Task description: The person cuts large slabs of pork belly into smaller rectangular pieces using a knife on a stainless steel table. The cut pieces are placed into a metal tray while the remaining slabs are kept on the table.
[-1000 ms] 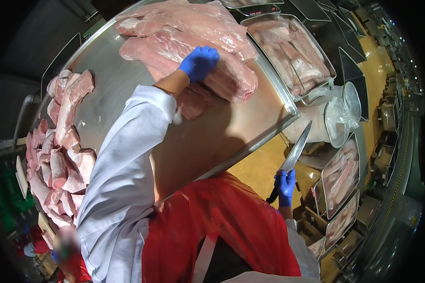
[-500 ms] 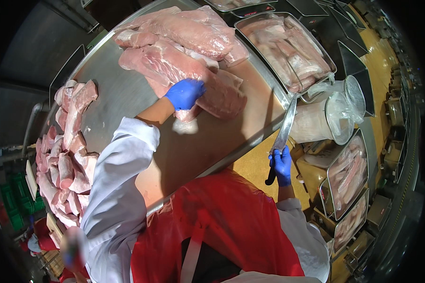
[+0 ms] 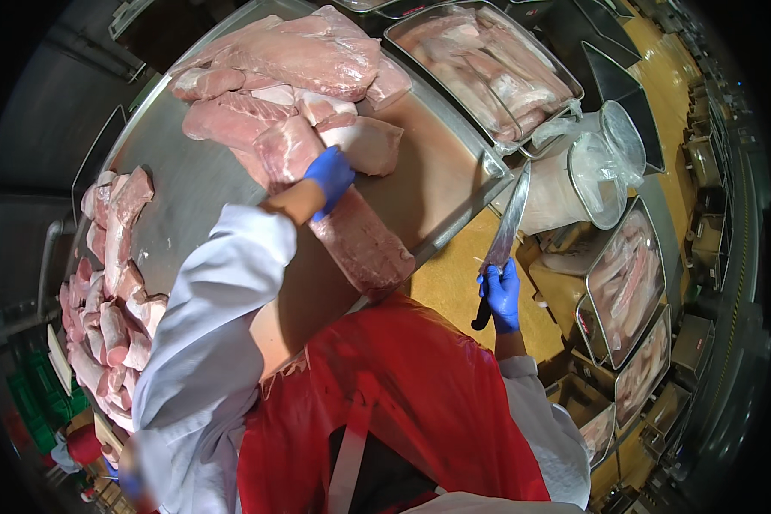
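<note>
- I have the left hand [image 3: 330, 182] with fingers curled tightly over a long piece of meat [image 3: 364, 244], which slants over the table [image 3: 176, 167] toward the red apron [image 3: 411, 368].
- I have the right hand's [image 3: 500, 295] fingers wrapped round the knife [image 3: 511, 214] handle, beyond the table's edge.

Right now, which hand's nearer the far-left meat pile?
Left: left hand grips a long meat slab right of the pile; right hand, with knife, is farther right.
</note>
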`<state>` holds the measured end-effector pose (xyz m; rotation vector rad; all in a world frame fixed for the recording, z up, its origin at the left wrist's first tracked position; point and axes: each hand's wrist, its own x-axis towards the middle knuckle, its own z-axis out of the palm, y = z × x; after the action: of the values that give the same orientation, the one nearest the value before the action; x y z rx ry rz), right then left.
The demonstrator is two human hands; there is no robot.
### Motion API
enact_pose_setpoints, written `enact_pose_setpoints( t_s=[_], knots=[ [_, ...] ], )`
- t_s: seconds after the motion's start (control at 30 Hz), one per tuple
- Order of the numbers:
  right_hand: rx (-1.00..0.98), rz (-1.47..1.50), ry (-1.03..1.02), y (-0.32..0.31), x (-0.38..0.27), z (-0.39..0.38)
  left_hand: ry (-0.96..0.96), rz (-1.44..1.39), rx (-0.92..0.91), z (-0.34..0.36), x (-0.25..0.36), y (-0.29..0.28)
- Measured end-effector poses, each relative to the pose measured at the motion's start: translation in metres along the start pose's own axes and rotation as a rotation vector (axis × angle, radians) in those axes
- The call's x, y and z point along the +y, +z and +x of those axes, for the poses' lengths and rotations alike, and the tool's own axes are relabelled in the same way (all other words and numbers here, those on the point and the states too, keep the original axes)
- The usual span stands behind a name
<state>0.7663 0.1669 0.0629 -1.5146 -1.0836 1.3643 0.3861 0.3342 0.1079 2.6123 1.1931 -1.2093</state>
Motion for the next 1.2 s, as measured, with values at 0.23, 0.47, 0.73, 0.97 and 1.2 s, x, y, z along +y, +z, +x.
enact_pose_setpoints(
  t_s=[0.23,0.47,0.73,0.97,1.2],
  knots=[
    [-0.078,0.033,0.010,0.001,0.013,0.008,-0.234,-0.232,0.644,-0.103,0.029,0.118],
    [-0.348,0.011,-0.073,0.046,-0.007,0.054,-0.471,-0.463,0.596,-0.216,0.083,0.237],
    [-0.597,-0.081,-0.107,0.130,-0.041,0.076,-0.302,-0.719,0.588,-0.282,0.151,0.248],
    [-0.648,-0.311,-0.058,0.171,-0.047,0.063,-1.019,-0.425,0.430,-0.234,0.262,0.257],
    [-0.843,-0.355,-0.104,0.209,-0.041,0.053,-1.253,-0.878,0.322,-0.242,0.222,0.240]
  ],
)
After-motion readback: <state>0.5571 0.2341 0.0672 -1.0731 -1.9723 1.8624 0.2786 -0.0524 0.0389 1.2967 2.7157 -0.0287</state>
